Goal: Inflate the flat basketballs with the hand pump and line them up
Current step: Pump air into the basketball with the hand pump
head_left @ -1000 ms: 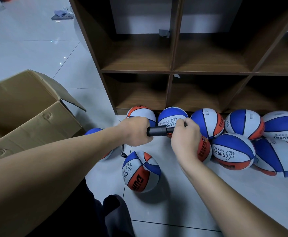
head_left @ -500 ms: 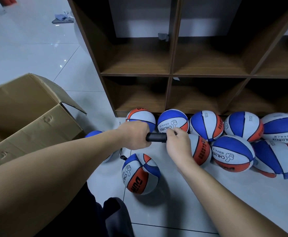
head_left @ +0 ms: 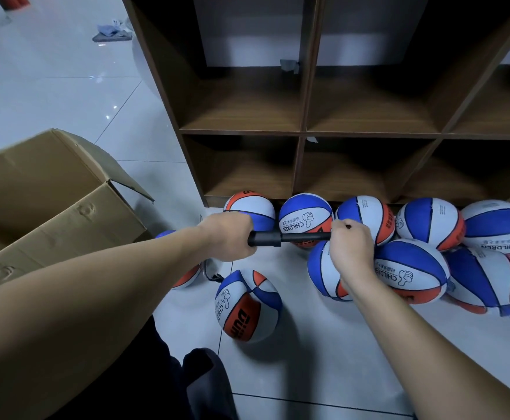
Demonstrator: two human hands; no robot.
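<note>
I hold a black hand pump (head_left: pixel 281 238) level above the floor. My left hand (head_left: pixel 228 236) grips its thick barrel, and my right hand (head_left: pixel 352 248) grips the handle end with the thin rod pulled out between them. A black hose (head_left: pixel 210 272) hangs from the pump's left end toward a ball (head_left: pixel 187 275) mostly hidden under my left forearm. A red, white and blue basketball (head_left: pixel 247 304) lies alone below the pump. Several more such basketballs (head_left: pixel 429 224) crowd along the foot of the shelf.
A brown wooden shelf unit (head_left: pixel 303 131) with bare cubbies stands behind the balls. An open cardboard box (head_left: pixel 45 201) sits on the left on the white tiled floor. My dark trouser leg (head_left: pixel 163 383) fills the lower centre. Cloths (head_left: pixel 111 33) lie far back left.
My right hand pushed the handle in toward the barrel, then drew it back out to the right, exposing the rod. My left hand stayed on the barrel.
</note>
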